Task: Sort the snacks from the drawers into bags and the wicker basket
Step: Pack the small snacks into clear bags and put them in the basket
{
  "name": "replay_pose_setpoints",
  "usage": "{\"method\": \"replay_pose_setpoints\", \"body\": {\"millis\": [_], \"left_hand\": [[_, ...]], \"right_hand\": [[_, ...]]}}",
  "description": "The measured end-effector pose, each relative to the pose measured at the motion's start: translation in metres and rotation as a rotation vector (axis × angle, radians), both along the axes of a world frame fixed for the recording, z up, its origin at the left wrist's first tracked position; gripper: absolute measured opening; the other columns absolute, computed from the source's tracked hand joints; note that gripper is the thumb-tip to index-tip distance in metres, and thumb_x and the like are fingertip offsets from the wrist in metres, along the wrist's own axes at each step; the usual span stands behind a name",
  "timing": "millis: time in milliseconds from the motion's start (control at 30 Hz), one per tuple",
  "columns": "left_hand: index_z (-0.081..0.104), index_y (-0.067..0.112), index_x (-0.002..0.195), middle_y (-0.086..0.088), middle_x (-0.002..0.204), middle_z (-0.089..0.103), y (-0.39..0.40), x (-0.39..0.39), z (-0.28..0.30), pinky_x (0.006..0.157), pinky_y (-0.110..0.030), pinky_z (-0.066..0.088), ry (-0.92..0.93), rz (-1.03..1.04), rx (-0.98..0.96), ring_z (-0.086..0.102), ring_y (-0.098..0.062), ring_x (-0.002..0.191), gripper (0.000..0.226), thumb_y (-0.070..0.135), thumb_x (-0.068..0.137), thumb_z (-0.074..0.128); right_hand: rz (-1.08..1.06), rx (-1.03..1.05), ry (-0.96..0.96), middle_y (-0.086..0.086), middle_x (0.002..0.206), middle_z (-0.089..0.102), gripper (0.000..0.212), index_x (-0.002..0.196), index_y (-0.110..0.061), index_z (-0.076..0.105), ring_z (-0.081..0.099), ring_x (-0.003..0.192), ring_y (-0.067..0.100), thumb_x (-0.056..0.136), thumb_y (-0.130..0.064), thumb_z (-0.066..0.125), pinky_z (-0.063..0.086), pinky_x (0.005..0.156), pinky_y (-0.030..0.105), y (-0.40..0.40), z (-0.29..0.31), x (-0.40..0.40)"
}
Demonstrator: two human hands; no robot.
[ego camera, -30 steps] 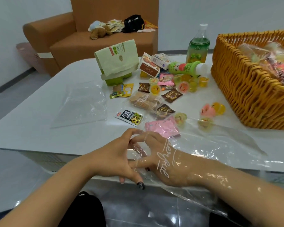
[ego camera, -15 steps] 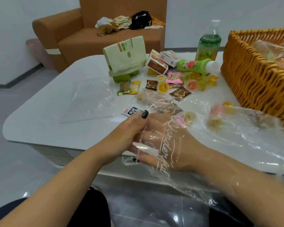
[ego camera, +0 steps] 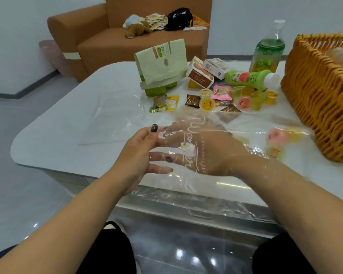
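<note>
Clear plastic bag (ego camera: pixel 210 186): thin, glossy film with white script lettering, held above the near edge of the desk (ego camera: pixel 53 135). The right hand (ego camera: pixel 204 151) and forearm are inside it, fingers spread flat, seemingly holding the mouth apart. The left hand (ego camera: pixel 139 155) is at the bag's mouth, thumb and fingertips apparently pinching the film edge; exact contact is hard to confirm through the glare. The bag's long axis runs along the right forearm, mouth toward the left.

Snacks (ego camera: pixel 222 99) lie on the desk beyond both hands, away from the person: small foil packets, round jelly cups, cartons, a lying green bottle (ego camera: pixel 249 78) and a standing one. All small, light, slippery wrappers. A few jelly cups (ego camera: pixel 277 135) show through the film at right.

Wicker basket (ego camera: pixel 317 107), stiff woven rim, stands to the right, already holding wrapped items. A second flat bag (ego camera: pixel 115 115) lies to the left.

Judgement: bag being opened; the left hand is freer to reach forward for a snack.
</note>
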State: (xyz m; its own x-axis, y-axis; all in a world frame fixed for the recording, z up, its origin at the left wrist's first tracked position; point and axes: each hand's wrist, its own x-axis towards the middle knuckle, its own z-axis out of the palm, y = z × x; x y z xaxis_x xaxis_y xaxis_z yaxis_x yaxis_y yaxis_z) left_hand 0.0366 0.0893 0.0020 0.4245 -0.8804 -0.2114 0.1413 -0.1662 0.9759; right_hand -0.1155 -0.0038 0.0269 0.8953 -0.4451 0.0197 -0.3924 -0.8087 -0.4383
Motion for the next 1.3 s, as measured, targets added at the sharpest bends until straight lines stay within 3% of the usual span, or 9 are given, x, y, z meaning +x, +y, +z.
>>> {"method": "replay_pose_setpoints", "body": {"millis": [67,200,333,433,600,733,933,1100,1300], "left_hand": [[0.058,0.018,0.121,-0.011,0.102,0.073,0.003,0.008,0.001,0.049,-0.029,0.054,0.027,0.038,-0.008,0.074,-0.023,0.072,0.031,0.038,0.102,0.042],[0.054,0.018,0.124,-0.004,0.095,0.077,0.009,0.028,-0.001,0.054,-0.027,0.057,0.066,0.115,-0.009,0.075,-0.022,0.081,0.032,0.038,0.103,0.041],[0.053,0.016,0.125,-0.004,0.098,0.077,0.016,0.049,-0.008,0.056,-0.026,0.058,0.099,0.222,0.003,0.075,-0.023,0.086,0.031,0.036,0.103,0.043],[0.053,0.015,0.128,-0.004,0.098,0.077,0.023,0.068,-0.013,0.058,-0.026,0.060,0.080,0.329,0.010,0.075,-0.023,0.087,0.032,0.033,0.104,0.044],[0.051,0.014,0.130,-0.002,0.093,0.077,0.040,0.098,-0.019,0.059,-0.026,0.057,0.086,0.434,0.021,0.075,-0.021,0.084,0.030,0.029,0.105,0.044],[0.049,0.011,0.131,-0.005,0.095,0.077,0.048,0.113,-0.017,0.061,-0.028,0.056,0.089,0.464,0.012,0.075,-0.021,0.082,0.031,0.027,0.105,0.043],[0.051,0.013,0.131,-0.008,0.102,0.075,0.046,0.119,-0.001,0.059,-0.025,0.058,0.103,0.518,-0.051,0.075,-0.022,0.086,0.031,0.025,0.103,0.048],[0.052,0.018,0.127,-0.005,0.103,0.075,0.046,0.107,0.013,0.057,-0.024,0.059,0.094,0.521,-0.102,0.075,-0.019,0.084,0.027,0.030,0.104,0.046],[0.051,0.019,0.129,-0.005,0.104,0.075,0.040,0.086,0.025,0.083,-0.036,0.057,0.096,0.477,-0.159,0.075,-0.020,0.086,0.029,0.032,0.105,0.042]], "right_hand": [[-0.004,-0.020,-0.211,-0.014,0.125,0.060,0.030,0.120,-0.033,0.064,0.049,0.101,-0.005,0.091,-0.041,0.062,0.039,0.089,0.012,-0.009,0.006,0.003],[-0.176,0.266,-0.496,-0.010,0.080,0.073,0.016,0.098,-0.009,0.074,0.062,0.061,-0.003,0.091,-0.021,0.065,0.050,0.057,0.010,-0.035,0.002,0.015],[-0.446,0.298,-0.671,-0.008,0.070,0.067,0.010,0.085,-0.015,0.073,0.066,0.063,0.009,0.090,-0.020,0.067,0.052,0.062,0.023,-0.076,-0.015,0.033],[-0.670,0.163,-0.597,-0.008,0.082,0.061,0.017,0.106,-0.009,0.068,0.052,0.071,0.000,0.090,-0.014,0.064,0.037,0.062,0.007,-0.101,-0.031,0.045],[-0.751,0.152,-0.140,0.009,0.111,0.064,0.037,0.108,-0.016,0.060,0.058,0.106,0.031,0.092,-0.048,0.052,0.042,0.081,0.035,-0.120,-0.057,0.059],[-0.656,0.010,0.135,0.014,0.127,0.053,0.053,0.110,-0.014,0.053,0.048,0.118,0.036,0.084,-0.059,0.058,0.039,0.096,0.047,-0.119,-0.061,0.065],[-0.659,-0.168,0.126,0.017,0.129,0.039,0.061,0.117,-0.008,0.050,0.048,0.112,0.039,0.072,-0.040,0.075,0.042,0.090,0.045,-0.102,-0.038,0.060],[-0.611,-0.363,0.101,0.013,0.121,0.044,0.065,0.108,-0.009,0.048,0.054,0.097,0.034,0.071,-0.056,0.075,0.038,0.067,0.036,-0.080,-0.022,0.036],[-0.811,0.086,-0.452,-0.002,0.099,0.061,0.035,0.106,-0.018,0.058,0.056,0.092,0.022,0.078,-0.029,0.075,0.047,0.077,0.034,-0.065,-0.011,-0.013]]}}
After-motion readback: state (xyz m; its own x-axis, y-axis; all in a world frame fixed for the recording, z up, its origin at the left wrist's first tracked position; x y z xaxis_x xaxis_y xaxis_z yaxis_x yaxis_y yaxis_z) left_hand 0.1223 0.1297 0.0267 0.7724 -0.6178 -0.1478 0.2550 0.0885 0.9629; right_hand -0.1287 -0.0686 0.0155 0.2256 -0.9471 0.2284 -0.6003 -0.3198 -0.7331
